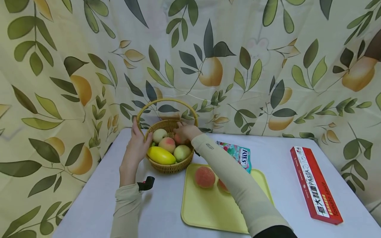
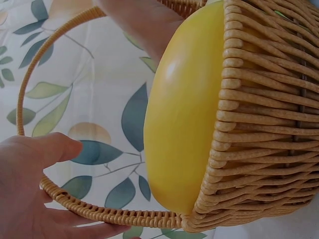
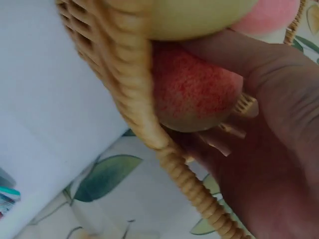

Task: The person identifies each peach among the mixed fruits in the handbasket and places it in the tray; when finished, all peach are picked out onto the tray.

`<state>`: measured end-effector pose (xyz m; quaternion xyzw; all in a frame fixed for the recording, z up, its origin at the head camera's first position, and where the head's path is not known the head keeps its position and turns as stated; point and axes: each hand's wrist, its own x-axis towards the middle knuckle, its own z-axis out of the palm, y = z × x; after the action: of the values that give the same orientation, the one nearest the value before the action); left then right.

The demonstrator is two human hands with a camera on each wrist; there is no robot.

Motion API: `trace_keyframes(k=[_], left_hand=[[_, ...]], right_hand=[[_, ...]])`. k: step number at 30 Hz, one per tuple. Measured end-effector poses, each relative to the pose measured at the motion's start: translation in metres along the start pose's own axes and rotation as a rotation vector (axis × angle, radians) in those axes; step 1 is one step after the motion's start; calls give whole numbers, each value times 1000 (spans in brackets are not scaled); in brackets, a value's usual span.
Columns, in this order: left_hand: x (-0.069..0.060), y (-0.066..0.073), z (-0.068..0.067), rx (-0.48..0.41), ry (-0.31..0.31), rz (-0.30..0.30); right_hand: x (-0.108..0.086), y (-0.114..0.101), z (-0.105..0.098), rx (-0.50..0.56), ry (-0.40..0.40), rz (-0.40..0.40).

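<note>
A wicker basket (image 1: 171, 168) with a tall arched handle stands at the back of the table. Inside it are a smooth yellow oblong fruit (image 1: 161, 156), a pink-and-cream peach (image 1: 167, 144) and pale green round fruits (image 1: 182, 153). My left hand (image 1: 137, 145) is at the basket's left side; in the left wrist view its straight fingers and thumb lie either side of the handle (image 2: 119, 216). Reaching into the basket's right side, my right hand (image 1: 189, 131) holds a red peach (image 3: 197, 89) between thumb and fingers, the peach still within the rim.
A yellow tray (image 1: 214, 211) in front holds a red peach (image 1: 204, 177) and another, partly hidden by my right sleeve. Behind the tray lies a teal FOX'S bag (image 1: 242, 155). A red pasta box (image 1: 317, 185) lies at the right. A patterned curtain hangs behind the table.
</note>
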<state>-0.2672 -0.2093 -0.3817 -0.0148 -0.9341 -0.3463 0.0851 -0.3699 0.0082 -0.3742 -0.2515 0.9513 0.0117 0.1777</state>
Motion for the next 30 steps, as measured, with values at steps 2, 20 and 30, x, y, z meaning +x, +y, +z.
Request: trace_keyframes(k=[2, 20, 30], left_hand=[[0, 2, 0, 2, -1, -1], [-1, 1, -2, 24, -15, -26], [-2, 0, -1, 20, -7, 3]], right_hand=[[0, 3, 2, 1, -10, -23], [-45, 17, -6, 235, 135, -324], [-126, 43, 15, 368, 298, -320]])
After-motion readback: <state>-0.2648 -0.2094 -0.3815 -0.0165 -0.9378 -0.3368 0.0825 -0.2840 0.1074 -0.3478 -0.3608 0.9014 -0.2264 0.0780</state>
